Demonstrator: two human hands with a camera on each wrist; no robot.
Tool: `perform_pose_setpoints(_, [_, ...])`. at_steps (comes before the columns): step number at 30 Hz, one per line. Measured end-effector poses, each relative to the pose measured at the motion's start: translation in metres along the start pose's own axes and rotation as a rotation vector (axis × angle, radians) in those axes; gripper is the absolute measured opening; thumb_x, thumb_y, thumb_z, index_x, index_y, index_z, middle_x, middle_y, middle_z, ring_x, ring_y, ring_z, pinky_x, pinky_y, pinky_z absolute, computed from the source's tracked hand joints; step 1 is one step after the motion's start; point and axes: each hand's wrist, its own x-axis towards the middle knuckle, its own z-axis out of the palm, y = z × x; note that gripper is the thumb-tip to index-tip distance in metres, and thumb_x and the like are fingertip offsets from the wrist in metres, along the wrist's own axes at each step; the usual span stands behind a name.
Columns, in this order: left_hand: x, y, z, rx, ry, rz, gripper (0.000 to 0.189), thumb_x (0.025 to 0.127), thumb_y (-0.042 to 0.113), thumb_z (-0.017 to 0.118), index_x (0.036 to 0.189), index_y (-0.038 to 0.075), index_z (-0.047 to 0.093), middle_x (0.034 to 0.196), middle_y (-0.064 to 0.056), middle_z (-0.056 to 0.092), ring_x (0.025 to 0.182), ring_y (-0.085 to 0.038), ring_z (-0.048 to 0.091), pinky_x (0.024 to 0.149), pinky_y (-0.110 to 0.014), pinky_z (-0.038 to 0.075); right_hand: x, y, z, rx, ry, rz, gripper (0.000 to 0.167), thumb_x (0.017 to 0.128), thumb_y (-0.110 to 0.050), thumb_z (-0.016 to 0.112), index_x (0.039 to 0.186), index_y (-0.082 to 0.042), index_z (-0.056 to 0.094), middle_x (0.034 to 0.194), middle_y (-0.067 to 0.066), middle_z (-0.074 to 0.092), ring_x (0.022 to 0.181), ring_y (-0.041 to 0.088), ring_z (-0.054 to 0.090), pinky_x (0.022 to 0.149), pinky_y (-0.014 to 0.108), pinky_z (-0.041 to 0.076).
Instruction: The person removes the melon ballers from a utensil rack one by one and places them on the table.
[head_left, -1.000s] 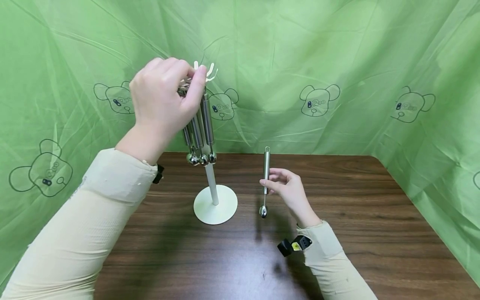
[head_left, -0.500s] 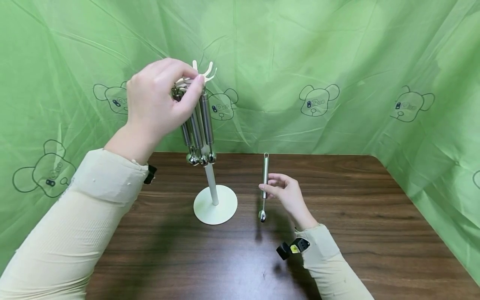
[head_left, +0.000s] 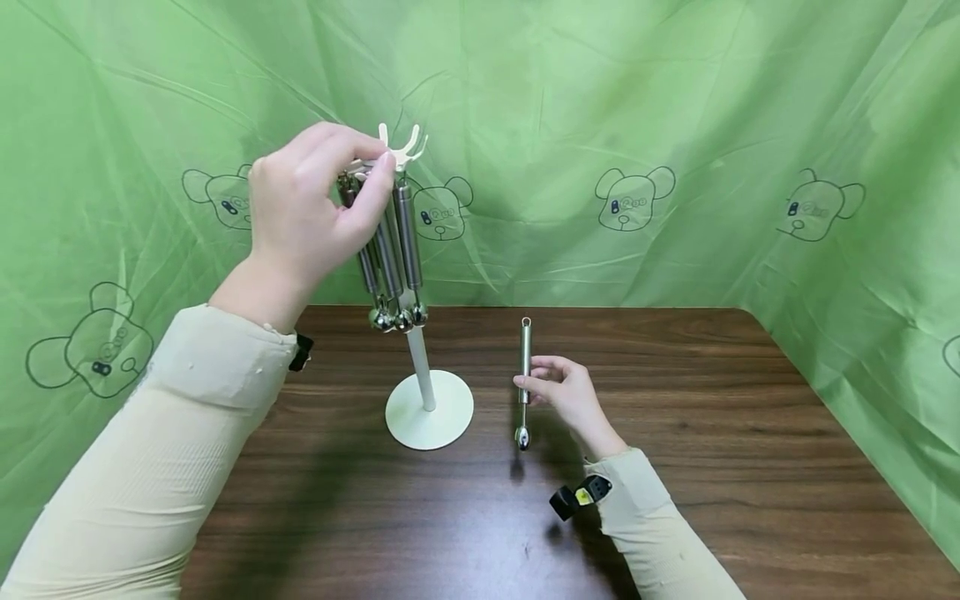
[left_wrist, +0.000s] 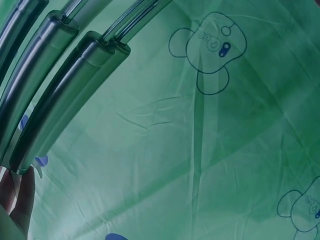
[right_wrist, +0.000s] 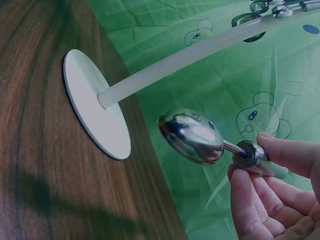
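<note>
My left hand is up at the top of a white utensil stand, thumb and forefinger pinching by its hooks; the exact contact is partly hidden. In the left wrist view, my fingertips are at the end of a hanging steel handle. Several steel utensils with round heads hang from the stand. To the stand's right, my right hand pinches a steel melon baller by the lower handle, loop up and bowl down. Its shiny oval bowl faces the right wrist camera.
The stand's round white base rests on a dark wooden table. Green cloth with bear drawings encloses the back and sides. Each wrist wears a black device.
My right hand has lowered the melon baller toward the table, moving slightly left. My left hand has shifted a little left and down at the stand's top, uncovering more of the hooks.
</note>
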Motion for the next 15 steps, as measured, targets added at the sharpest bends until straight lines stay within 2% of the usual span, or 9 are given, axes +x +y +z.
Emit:
perform_pose_setpoints(6, [0.002,-0.001,0.0,0.009,0.005,0.011,0.031,0.094,0.027,0.057,0.086,0.003,0.075,0.085,-0.011,0.075,0.067,-0.025,0.066,0.051,-0.035,0.037,0.005,0.008,0.002,0.02,-0.002,0.027,0.046,0.082,0.0,0.076,0.123,0.01,0.059,0.083,0.0,0.068,0.061,0.007,0.064,0.062,0.028,0.058])
perform_pose_setpoints(15, [0.003,0.0,0.002,0.078,0.001,-0.033,0.032,0.093,0.03,0.056,0.085,0.006,0.076,0.087,-0.009,0.076,0.064,-0.026,0.066,0.05,-0.037,0.033,0.008,0.016,0.005,0.028,-0.012,0.058,0.047,0.082,-0.001,0.075,0.124,0.011,0.058,0.084,0.003,0.068,0.062,0.006,0.064,0.063,0.027,0.058])
